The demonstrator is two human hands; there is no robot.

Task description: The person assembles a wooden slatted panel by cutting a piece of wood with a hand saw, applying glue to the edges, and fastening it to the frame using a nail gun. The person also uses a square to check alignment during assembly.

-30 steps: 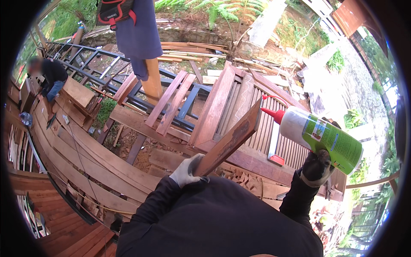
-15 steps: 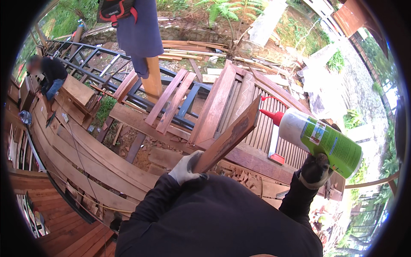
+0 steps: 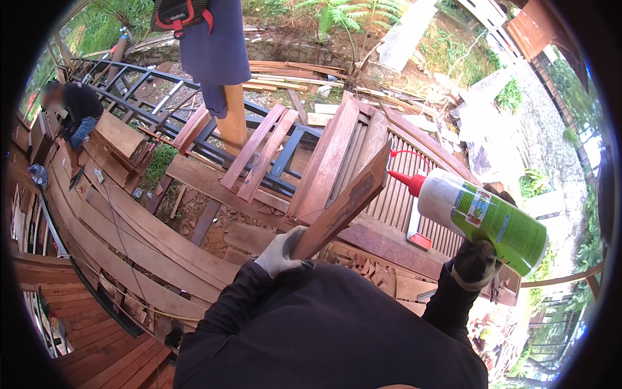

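My left hand [image 3: 281, 254], in a pale glove, is closed around the near end of a reddish-brown wooden board [image 3: 343, 202]. The board slants up and away to the right. In my dark-gloved right hand [image 3: 478, 262] is a large glue bottle [image 3: 483, 219] with a green label, gripped around its lower body and tilted nearly on its side. Its red nozzle [image 3: 403, 179] points left at the far end of the board. From this angle I cannot tell whether the tip touches the wood. Some fingers of the right hand are hidden behind the bottle.
Beyond the board lies a slatted wooden panel [image 3: 405, 175] with loose planks [image 3: 327, 159]. A red-and-white tool [image 3: 419, 230] rests on it. A wooden post [image 3: 232, 123] draped with blue cloth [image 3: 214, 45] rises behind a dark metal frame [image 3: 285, 152]. Another person [image 3: 81, 113] crouches at far left.
The bottle has shifted slightly left, with its nozzle closer to the board's far end. The board's far end has moved slightly left. Both grips are the same.
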